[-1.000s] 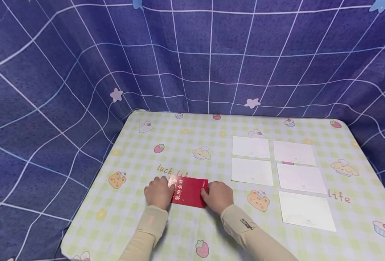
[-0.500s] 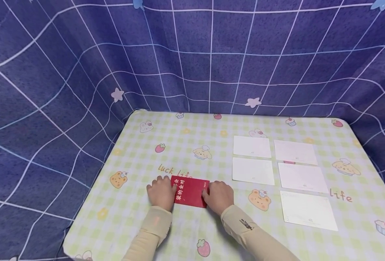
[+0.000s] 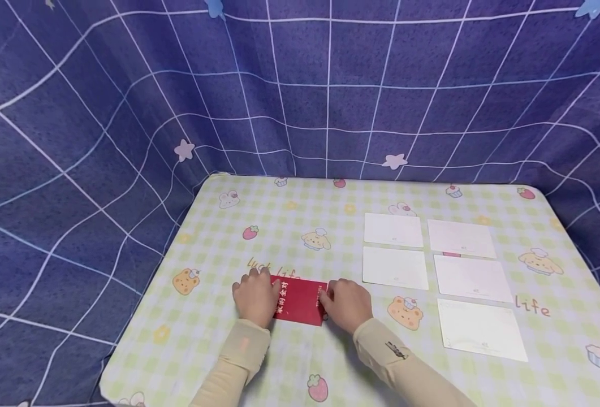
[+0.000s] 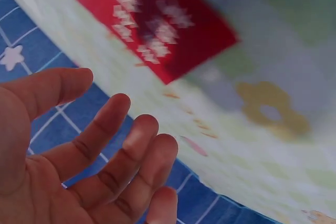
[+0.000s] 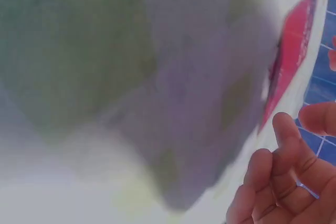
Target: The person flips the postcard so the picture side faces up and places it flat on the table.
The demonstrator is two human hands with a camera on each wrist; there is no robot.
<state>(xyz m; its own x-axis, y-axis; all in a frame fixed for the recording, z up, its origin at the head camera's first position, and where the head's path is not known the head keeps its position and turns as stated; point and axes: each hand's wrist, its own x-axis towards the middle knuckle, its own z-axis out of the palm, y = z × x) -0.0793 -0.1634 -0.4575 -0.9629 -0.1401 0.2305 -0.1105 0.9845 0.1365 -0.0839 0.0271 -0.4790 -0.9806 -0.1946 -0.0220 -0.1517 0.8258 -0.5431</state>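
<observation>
- Red card [image 3: 300,302] lies on the table [image 3: 289,362], between the two hands, fairly near the person; white characters [image 3: 282,295] run up its left part, more small print at its right end.
- Left hand [image 3: 255,295] at the card's left end, overlapping that end in the head view.
- Left wrist view: left fingers [image 4: 144,140] loosely bent and apart, thumb away from them; a gap shows between fingertips and the card's corner. Nothing held. Contact with the card: can't tell.
- Right hand [image 3: 349,305] at the card's right end, thumb over the edge in the head view.
- Right wrist view: right fingers [image 5: 286,132] bent, thumb standing off from them, card's tip just beside the nearest fingertip. No pinch seen there; contact can't be told.
- Five white cards to the right of the right hand, flat, two columns.
- Left column: far card [image 3: 393,230], near card [image 3: 395,267].
- Right column: far card [image 3: 461,237], middle card [image 3: 471,276], near card [image 3: 482,329].
- Table cover: pale green-and-white check, printed animals, strawberries, cupcakes.
- Both arms in cream sleeves; dark mark on the right sleeve [image 3: 396,356].
- Behind: blue curtain [image 3: 300,102], white grid lines, stars.
</observation>
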